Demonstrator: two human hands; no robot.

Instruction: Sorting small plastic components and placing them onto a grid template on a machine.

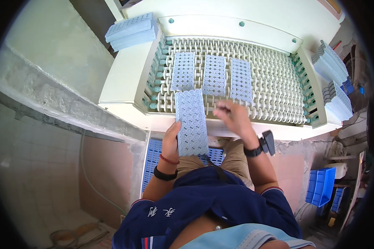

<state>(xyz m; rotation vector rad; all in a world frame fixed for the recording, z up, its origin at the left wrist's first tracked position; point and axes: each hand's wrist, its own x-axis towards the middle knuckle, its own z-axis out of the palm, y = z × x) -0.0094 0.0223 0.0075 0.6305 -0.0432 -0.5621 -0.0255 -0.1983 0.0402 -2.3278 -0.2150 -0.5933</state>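
Observation:
My left hand (171,140) grips a stack of light-blue panels (191,124) by its left side, upright in front of the conveyor's near edge. Each panel looks like rows of joined round discs with scalloped edges. To the right of the stack, my right hand (236,118) hovers over the near rollers, its fingers apart and slightly bent, with nothing seen in them. On the white rollers ahead lie a left panel (183,70), a middle panel (215,75) and a right panel (241,79), side by side with gaps between them.
The roller conveyor (274,83) sits in a pale machine frame (122,85). More panels are piled at its far left corner (131,33) and in stacks on the right side (330,64). Blue plastic bins (320,186) stand at lower right. A concrete ledge (66,97) runs along the left.

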